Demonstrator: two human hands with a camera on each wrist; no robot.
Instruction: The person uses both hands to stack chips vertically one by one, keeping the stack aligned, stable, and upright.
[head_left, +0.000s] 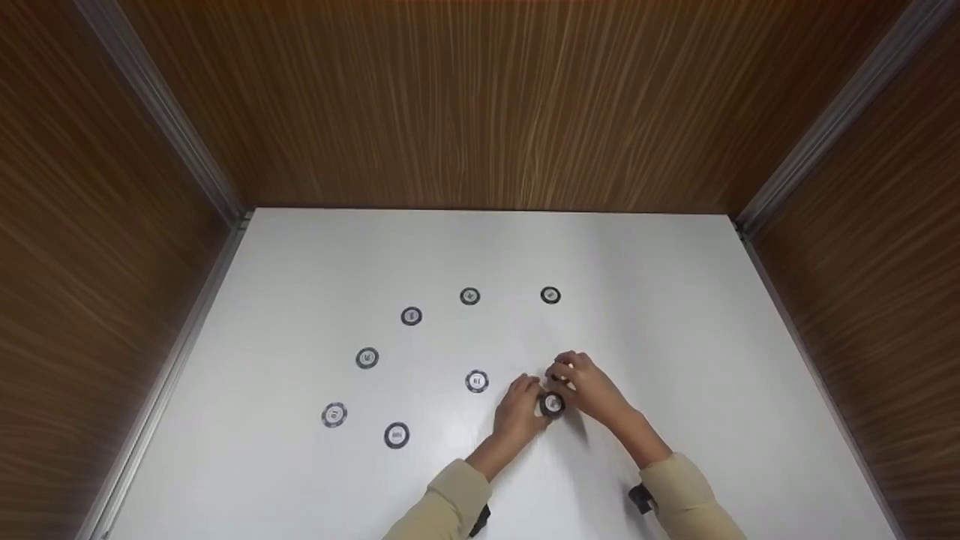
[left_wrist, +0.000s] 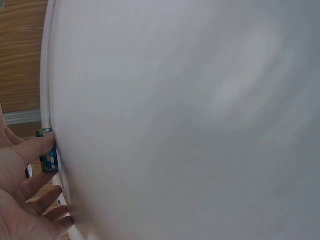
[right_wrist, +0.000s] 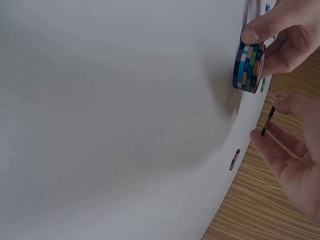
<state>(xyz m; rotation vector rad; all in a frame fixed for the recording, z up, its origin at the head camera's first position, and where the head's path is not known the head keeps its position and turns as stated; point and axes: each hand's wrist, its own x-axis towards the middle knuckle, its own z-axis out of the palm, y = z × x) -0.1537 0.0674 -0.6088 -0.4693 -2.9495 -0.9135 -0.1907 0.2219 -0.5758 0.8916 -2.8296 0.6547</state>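
"What is in hand here?"

"A person's left hand [head_left: 519, 412] holds a stack of chips [head_left: 552, 405] at the white surface [head_left: 675, 315], its grip closed between thumb and fingers. Just beside the stack, the right hand [head_left: 589, 387] pinches a single chip [right_wrist: 268, 120], its grip narrow."

"How many others?"

"Seven loose chips [head_left: 477, 381] lie flat: one straight beyond the stack, three beyond it to the left, three to its left."

"And what is hard to make out?"

"How many chips the stack contains, and the print on its top. Seen from the head, fingers hide most of the single chip. The left wrist view cuts off part of the left hand. Two tan sleeves [head_left: 686, 487], nearer the wearer than the stack, run out of frame."
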